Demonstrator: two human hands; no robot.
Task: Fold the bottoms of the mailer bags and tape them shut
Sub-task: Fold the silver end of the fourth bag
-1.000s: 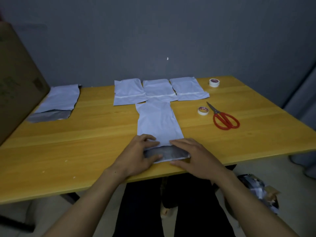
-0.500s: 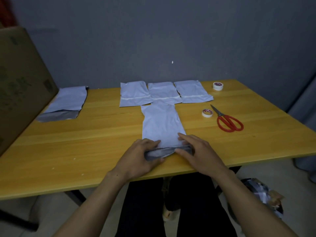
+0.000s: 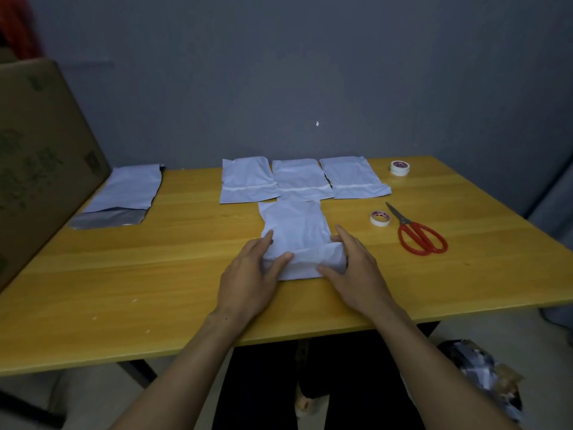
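Pressing the folded, crinkly mailer bag (image 3: 294, 225), left grip (image 3: 251, 274) and right grip (image 3: 356, 271) lie spread flat.

Flanking a mailer bag (image 3: 294, 225) on the surface (image 3: 173, 274) with left grip (image 3: 248, 274) and right grip (image 3: 355, 268); facing three bags (image 3: 297, 180) beyond, tape roll (image 3: 380, 218) and scissors (image 3: 420, 235) rightward.

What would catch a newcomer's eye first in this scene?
The left hand and right hand press down the folded bottom of a white mailer bag near the front edge of the table. Red scissors lie to the right beside a tape roll, and three folded bags sit in a row behind.
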